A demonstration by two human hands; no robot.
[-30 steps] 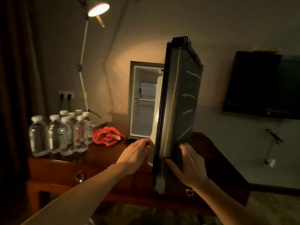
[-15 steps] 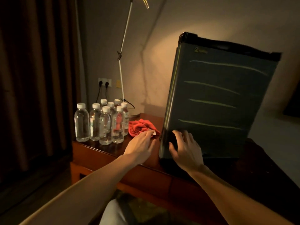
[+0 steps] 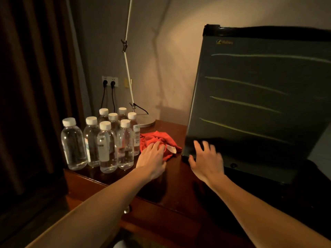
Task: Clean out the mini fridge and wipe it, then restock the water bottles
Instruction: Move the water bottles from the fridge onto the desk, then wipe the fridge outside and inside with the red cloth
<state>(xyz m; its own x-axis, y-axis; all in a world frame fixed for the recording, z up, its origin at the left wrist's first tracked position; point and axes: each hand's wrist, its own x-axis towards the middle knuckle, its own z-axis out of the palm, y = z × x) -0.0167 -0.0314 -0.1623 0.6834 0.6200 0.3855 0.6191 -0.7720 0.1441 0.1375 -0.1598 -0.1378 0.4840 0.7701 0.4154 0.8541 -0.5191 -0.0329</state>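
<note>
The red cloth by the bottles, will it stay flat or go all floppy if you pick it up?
Probably floppy: the red cloth already lies crumpled in folds. It looks light, and unlikely to slip under the left hand resting on it.

Bottles (image 3: 100,140) left of fridge (image 3: 254,104), seemingly.

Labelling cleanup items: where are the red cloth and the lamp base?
red cloth (image 3: 152,137), head view, bare folds beyond the left hand.
lamp base (image 3: 146,120), head view, top of the round disc.

I have one view only — the head camera, looking forward and down from close above the desk (image 3: 172,178), angled slightly left; both forearms reach in from the bottom edge — the wide lens bows the frame's edges.
</note>
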